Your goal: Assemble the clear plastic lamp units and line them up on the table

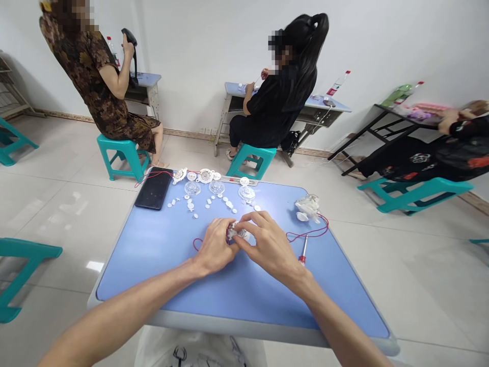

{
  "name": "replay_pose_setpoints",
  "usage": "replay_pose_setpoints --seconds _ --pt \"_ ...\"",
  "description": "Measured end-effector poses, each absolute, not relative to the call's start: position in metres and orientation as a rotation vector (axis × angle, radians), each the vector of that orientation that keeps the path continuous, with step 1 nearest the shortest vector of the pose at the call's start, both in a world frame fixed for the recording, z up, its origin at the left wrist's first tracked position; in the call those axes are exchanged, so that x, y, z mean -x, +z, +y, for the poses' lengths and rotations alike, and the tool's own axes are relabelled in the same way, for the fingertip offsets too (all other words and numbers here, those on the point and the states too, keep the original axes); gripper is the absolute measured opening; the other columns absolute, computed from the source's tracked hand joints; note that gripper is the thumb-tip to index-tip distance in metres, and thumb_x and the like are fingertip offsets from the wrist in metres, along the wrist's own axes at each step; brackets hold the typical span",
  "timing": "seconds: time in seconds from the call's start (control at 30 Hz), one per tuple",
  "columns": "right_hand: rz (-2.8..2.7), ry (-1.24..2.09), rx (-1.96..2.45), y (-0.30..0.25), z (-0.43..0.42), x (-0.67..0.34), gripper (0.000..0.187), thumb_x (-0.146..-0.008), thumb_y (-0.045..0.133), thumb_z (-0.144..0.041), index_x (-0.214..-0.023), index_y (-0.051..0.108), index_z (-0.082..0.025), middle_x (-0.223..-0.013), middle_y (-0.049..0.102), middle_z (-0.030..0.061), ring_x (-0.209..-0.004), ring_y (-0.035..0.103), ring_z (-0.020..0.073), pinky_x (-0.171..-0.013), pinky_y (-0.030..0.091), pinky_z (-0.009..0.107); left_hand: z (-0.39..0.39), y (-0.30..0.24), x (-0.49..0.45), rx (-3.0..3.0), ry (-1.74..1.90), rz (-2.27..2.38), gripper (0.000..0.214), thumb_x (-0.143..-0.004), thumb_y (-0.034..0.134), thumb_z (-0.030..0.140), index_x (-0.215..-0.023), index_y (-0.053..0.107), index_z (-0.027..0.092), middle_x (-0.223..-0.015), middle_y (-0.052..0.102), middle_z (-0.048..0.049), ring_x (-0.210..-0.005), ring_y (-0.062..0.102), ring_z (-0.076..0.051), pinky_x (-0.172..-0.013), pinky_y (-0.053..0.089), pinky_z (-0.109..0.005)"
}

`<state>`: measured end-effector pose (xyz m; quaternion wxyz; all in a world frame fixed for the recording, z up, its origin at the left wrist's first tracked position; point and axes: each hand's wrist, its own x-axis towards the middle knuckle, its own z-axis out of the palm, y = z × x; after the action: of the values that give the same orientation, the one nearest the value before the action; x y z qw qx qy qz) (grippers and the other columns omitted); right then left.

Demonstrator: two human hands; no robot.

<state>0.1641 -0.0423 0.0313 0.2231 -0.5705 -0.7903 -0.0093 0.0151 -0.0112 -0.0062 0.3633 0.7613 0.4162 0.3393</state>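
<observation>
Low over the blue table (183,280), my left hand (216,247) is closed around a small white round plastic housing (241,233). A loop of red wire trails out to the left of that hand. My right hand (267,244) bends over the same housing, its thumb and fingertips pinched at the top. Whatever small part those fingertips hold is hidden. Beyond my hands lie clear round covers (217,187), several small white gears (228,203) and two white housings with red wire (206,176). To the right rests a screwdriver (304,251) with a red handle.
A black phone (154,188) lies at the table's far left corner. At the far right sits a clump of white parts (307,206) with red wire. Three people sit at other desks on green stools (122,153). Bottles (338,84) stand on those desks.
</observation>
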Motion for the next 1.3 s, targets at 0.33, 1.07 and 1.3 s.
replay_pose_setpoints --seconds 0.33,1.07,1.3 --pt "-2.091 0.102 1.647 0.0334 -0.0398 -0.1617 0.004 -0.083 0.065 -0.025 -0.082 0.069 -0.025 -0.094 0.065 0.0066 -0.091 0.056 0.0252 -0.073 0.052 0.04 -0.0115 -0.0048 -0.0153 -1.945 0.874 1.075 0.037 -0.071 0.061 0.008 -0.107 0.059 0.019 -0.103 0.067 -0.0059 -0.099 0.058 -0.024 -0.087 0.047 -0.036" --pt "-2.149 0.02 1.524 0.0316 -0.0384 -0.1631 0.003 -0.086 0.064 -0.025 -0.085 0.066 -0.022 -0.098 0.065 0.0083 -0.096 0.054 0.0263 -0.079 0.051 0.043 -0.0115 -0.0042 -0.0159 -1.931 0.882 1.084 0.037 -0.071 0.06 0.007 -0.106 0.058 0.018 -0.105 0.067 -0.0063 -0.098 0.058 -0.023 -0.088 0.047 -0.037" --pt "-2.151 0.025 1.559 0.0307 -0.0379 -0.1628 0.003 -0.084 0.067 -0.024 -0.085 0.067 -0.021 -0.097 0.066 0.0084 -0.096 0.054 0.0261 -0.079 0.051 0.042 -0.0112 -0.0057 -0.016 -1.935 0.893 1.083 0.039 -0.071 0.06 0.006 -0.108 0.058 0.018 -0.105 0.066 -0.0059 -0.098 0.058 -0.023 -0.089 0.047 -0.036"
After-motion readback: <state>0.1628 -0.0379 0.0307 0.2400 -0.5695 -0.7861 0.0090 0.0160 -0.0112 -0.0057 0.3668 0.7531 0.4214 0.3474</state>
